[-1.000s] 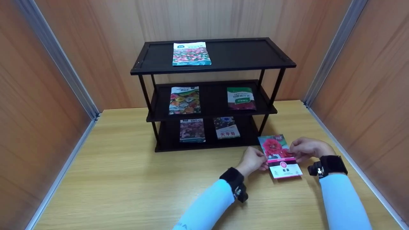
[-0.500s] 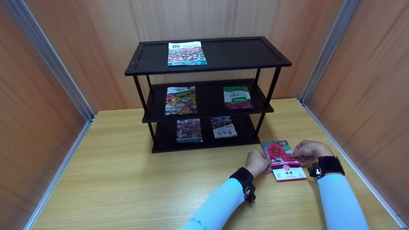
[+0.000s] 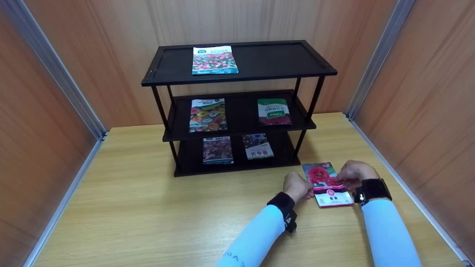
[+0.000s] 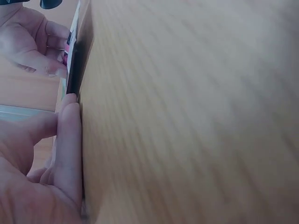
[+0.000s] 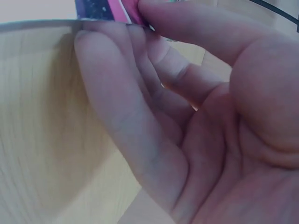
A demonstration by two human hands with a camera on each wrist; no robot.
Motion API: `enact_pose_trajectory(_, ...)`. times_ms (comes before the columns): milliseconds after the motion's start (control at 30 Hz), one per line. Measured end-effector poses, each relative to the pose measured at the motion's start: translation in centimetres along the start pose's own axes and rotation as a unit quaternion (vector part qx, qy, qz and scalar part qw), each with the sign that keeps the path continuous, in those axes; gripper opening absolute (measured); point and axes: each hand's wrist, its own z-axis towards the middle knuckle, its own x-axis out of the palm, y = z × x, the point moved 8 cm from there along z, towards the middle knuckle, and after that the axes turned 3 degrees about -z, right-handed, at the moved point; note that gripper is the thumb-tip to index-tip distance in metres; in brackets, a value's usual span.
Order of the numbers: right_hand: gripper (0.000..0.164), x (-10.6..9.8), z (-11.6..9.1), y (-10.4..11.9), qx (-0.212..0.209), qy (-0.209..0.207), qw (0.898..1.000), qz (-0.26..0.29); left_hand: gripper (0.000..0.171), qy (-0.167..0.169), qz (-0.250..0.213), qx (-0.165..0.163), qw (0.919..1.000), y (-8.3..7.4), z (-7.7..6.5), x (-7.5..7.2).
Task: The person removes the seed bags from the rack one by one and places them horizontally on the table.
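In the head view a flower seed packet (image 3: 328, 185), with red blooms above a pink band and a white lower part, lies at the table's right side, flat and close over the wood. My left hand (image 3: 297, 186) pinches its left edge. On the opposite edge my right hand (image 3: 354, 174) holds the packet, thumb on top and fingers beneath. The right wrist view shows that grip close up, with the packet's edge (image 5: 96, 10) between thumb and fingers. From the left wrist, the left fingers (image 4: 70, 140) lie low along the table at the packet's edge.
A black three-tier shelf (image 3: 274, 61) stands behind. One pink-flower packet (image 3: 214, 60) lies on top. The middle tier carries a multicoloured packet (image 3: 207, 115) and a green-white one (image 3: 274, 112); two more packets (image 3: 218, 150) lie on the bottom. Wooden walls (image 3: 419, 92) enclose the table.
Both hands have lowered the seed packet toward the table and brought it slightly nearer. Its tilt has flattened, and both hands still hold its edges. The head view has shifted a little.
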Motion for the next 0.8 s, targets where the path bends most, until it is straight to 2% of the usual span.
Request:
enact_pose_trajectory(200,0.017,-0.28,0.31,0.18,0.018,-0.024,0.999,-0.024,0.023,-0.016,0.026,-0.016,0.9994,0.11,0.02,0.02)
enact_pose_trajectory(467,0.023,-0.51,0.04,0.44,0.036,-0.051,0.996,-0.059,0.027,-0.024,0.038,-0.014,0.9989,0.22,-0.01,0.03)
enact_pose_trajectory(667,0.022,-0.47,0.08,0.67,0.053,-0.059,0.995,-0.063,0.025,-0.024,0.028,-0.005,0.9993,0.34,-0.11,-0.19)
enact_pose_trajectory(800,0.022,-0.52,0.02,0.9,0.05,-0.063,0.994,-0.07,0.023,-0.007,0.01,0.009,0.9999,0.37,-0.12,-0.37)
